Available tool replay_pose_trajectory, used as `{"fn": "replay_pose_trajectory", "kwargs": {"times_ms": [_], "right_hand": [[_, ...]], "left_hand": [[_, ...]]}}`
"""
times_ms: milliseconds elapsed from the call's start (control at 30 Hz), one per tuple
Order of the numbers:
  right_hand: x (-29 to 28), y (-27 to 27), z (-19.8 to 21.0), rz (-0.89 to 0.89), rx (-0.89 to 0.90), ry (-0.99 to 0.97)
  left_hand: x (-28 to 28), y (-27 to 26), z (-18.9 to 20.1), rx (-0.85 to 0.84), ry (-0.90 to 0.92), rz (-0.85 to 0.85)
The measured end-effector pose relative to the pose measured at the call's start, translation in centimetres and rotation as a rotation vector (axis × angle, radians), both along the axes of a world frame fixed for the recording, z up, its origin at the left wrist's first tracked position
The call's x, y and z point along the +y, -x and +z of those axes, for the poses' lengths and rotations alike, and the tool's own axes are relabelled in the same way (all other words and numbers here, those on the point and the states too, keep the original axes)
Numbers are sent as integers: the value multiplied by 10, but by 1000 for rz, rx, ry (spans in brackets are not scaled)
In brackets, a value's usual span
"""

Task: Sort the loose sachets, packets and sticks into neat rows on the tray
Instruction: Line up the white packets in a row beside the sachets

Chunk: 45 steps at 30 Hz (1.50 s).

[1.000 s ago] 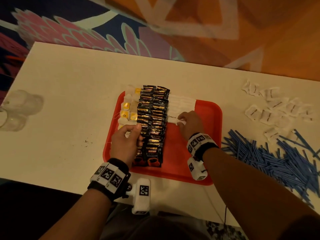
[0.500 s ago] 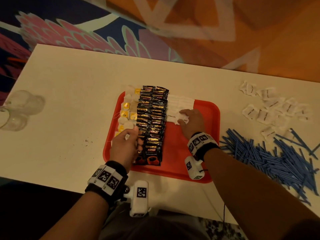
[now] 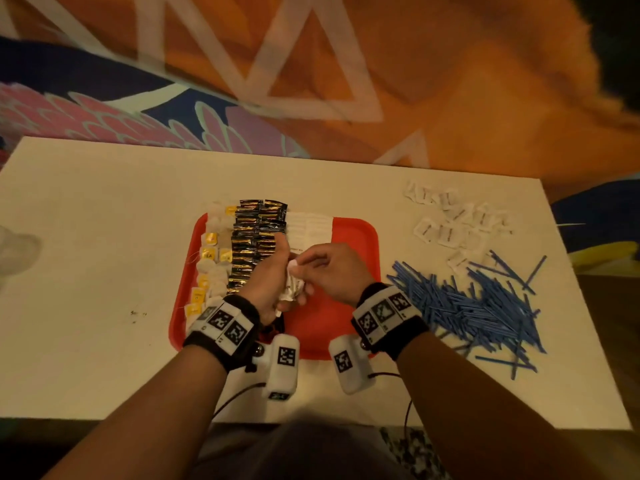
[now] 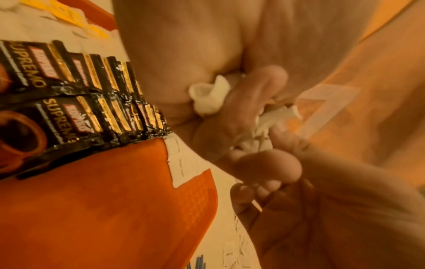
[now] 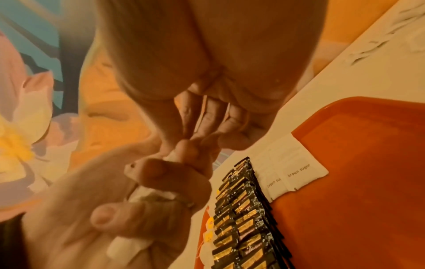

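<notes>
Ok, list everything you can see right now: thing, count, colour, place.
tray: one, red, centre of the table.
table: one, white.
tea bags: several, white with yellow tags, left edge of the tray.
coffee sachets: two rows, black and gold, on the tray.
brown sugar packets: a short row, white, right of the coffee.
loose white packets: a scattered pile on the table, far right.
blue sticks: a large pile on the table, right of the tray.
held white packets: a bunch, over the tray.
left hand: grips the bunch.
right hand: pinches a packet from it.
</notes>
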State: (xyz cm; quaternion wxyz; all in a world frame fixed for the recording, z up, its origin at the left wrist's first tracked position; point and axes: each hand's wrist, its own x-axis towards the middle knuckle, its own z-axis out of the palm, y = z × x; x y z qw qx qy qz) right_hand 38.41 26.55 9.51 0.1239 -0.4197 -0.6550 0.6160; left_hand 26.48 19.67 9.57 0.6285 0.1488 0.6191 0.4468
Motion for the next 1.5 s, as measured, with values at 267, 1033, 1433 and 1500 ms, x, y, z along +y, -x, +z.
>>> {"fn": "replay_pose_trajectory", "kwargs": {"times_ms": [267, 1033, 1433, 1500], "right_hand": [[-2, -26, 16, -400, 59, 68], [-13, -36, 25, -414, 209, 302], [-7, -31, 30, -140, 8, 5], [-4, -32, 31, -162, -10, -41]], "left_hand": [[-2, -13, 9, 9, -57, -33], [-5, -18, 3, 452, -294, 210], [-8, -12, 18, 336, -224, 92], [-7, -9, 20, 401, -246, -19]]}}
